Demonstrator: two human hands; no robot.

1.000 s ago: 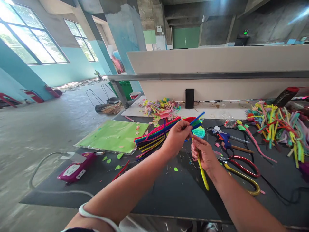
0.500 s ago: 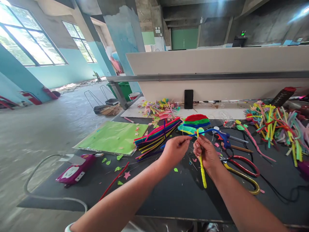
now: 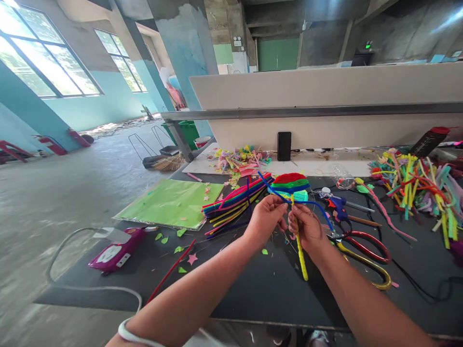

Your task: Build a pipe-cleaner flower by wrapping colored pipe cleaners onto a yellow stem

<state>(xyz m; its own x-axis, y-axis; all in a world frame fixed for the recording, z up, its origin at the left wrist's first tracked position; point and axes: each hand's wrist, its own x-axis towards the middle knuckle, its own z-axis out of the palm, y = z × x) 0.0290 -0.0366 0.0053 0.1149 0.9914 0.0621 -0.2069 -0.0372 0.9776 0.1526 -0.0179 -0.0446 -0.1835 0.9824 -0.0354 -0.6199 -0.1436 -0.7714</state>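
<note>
My right hand (image 3: 308,227) is closed around a yellow pipe-cleaner stem (image 3: 301,262), whose lower end points down toward the table. On top of the stem sits a fan-shaped piece (image 3: 290,182) striped red, green and blue. A blue pipe cleaner (image 3: 321,209) crosses the stem just under that piece; one end rises to the upper left and the other droops right over the right hand. Pressed up close to the crossing, my left hand (image 3: 265,217) pinches the blue pipe cleaner. The left fingertips partly hide the crossing.
Left of the hands lie a pipe-cleaner bundle (image 3: 233,200), green sheets (image 3: 170,200) and a purple device (image 3: 117,250). To the right are scissors (image 3: 369,246), a blue glue gun (image 3: 338,207) and a heap of pipe cleaners (image 3: 408,183). A phone (image 3: 284,146) stands behind.
The left hand has moved in toward the stem. The blue pipe cleaner, earlier stretched out leftward, now has one end sticking up to the left and the other hanging at the right.
</note>
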